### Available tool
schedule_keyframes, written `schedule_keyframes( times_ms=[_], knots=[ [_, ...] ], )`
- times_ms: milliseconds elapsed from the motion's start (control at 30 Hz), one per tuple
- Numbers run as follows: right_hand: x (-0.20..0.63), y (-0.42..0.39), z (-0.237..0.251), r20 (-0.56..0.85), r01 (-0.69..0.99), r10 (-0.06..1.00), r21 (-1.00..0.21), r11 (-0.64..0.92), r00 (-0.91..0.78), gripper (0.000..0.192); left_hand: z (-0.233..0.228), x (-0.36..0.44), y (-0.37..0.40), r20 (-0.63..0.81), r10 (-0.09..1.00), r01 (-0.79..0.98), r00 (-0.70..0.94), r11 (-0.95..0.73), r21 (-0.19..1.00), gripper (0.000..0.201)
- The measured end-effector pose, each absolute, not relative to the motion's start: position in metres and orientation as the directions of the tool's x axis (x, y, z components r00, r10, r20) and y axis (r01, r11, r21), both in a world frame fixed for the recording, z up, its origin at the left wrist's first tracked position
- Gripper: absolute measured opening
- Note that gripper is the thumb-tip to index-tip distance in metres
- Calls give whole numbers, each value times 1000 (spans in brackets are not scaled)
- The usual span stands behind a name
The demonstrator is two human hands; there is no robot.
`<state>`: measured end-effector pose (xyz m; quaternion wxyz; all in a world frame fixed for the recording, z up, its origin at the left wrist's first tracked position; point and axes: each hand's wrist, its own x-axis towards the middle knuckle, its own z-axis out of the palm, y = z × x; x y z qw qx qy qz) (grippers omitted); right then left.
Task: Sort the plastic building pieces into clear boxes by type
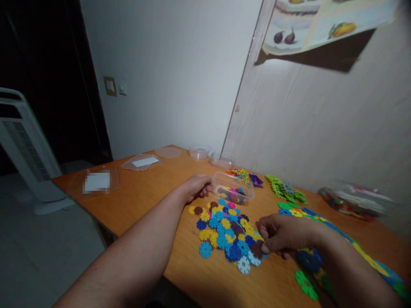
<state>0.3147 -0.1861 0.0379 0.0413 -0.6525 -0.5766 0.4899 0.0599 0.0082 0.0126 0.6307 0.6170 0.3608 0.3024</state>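
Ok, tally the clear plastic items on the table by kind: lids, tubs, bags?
Flat lids: 3
Open tubs: 3, including the tub the left hand touches, plus
Bags of pieces: 1
Total: 7

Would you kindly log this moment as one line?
left hand: grips clear box | right hand: pinches disc in pile | table
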Motion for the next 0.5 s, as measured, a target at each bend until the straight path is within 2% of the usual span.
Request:
schedule_keyframes(
  times_ms=[200,500],
  knots=[
    [306,-182,32,-494,652,846,-711,-263,-198,30,12,60,8,-68,832,63,551,40,997,8],
    [296,-174,39,-342,487,930,-840,-240,-132,35,10,60,10,-70,825,57,561,46,997,8]
  ],
)
